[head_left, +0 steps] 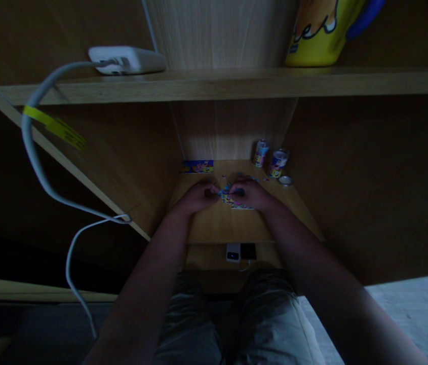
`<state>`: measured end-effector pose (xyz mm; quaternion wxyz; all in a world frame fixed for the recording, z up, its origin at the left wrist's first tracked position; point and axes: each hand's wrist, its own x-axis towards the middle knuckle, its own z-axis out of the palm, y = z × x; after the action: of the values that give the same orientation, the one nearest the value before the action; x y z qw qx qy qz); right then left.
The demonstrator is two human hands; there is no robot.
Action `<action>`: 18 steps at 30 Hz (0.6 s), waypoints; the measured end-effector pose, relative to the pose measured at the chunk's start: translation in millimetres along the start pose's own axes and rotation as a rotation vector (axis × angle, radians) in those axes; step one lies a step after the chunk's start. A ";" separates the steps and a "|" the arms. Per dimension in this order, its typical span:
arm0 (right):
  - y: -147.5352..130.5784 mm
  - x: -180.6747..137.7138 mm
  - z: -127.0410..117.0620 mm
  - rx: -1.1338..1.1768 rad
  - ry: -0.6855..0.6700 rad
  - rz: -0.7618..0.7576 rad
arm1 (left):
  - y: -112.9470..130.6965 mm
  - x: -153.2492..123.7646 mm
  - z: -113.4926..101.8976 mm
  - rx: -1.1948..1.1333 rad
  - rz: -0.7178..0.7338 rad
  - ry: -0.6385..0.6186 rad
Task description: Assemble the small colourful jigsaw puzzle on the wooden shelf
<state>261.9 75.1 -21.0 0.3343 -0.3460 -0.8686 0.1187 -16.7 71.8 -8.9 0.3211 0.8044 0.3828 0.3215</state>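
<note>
A partly joined jigsaw puzzle (pixel 228 197) in blue, yellow and pink lies on the wooden desk surface between my hands. My left hand (pixel 200 196) is closed in a pinch at the puzzle's left edge, with a small light-blue puzzle piece at its fingertips. From the right, my right hand (pixel 250 193) reaches over the puzzle, thumb and fingers drawn together; what they hold, if anything, is too small and dark to make out. Several loose pieces lie just beyond the hands, one of them a small puzzle piece (pixel 266 179) to the right.
Two printed cans, a nearer can (pixel 277 163) and a farther can (pixel 261 153), stand at the back right beside a round metal lid (pixel 285 180). A colourful printed card (pixel 197 167) lies back left. Overhead, a shelf (pixel 221 88) bears a white adapter (pixel 130 60) and a yellow mug (pixel 314 35).
</note>
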 end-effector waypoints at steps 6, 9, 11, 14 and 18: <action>-4.2 0.6 -1.9 0.007 -0.002 0.015 | 2.4 -0.2 0.2 -0.008 0.013 -0.007; -5.4 0.8 -3.0 0.014 -0.011 0.023 | 3.6 0.3 -0.8 -0.011 0.009 -0.022; -5.6 0.8 -3.2 0.017 -0.007 0.023 | 4.0 0.6 -1.8 -0.002 0.014 -0.032; -4.9 0.8 -2.6 0.022 -0.011 0.022 | 3.7 0.8 -3.1 0.052 0.016 -0.030; -3.8 0.9 -2.0 0.025 -0.020 0.017 | 2.0 0.3 -3.8 0.113 0.021 0.000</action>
<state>260.7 72.8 -17.4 0.3290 -0.3481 -0.8672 0.1359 -18.6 72.1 -5.0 0.2718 0.8253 0.3919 0.3025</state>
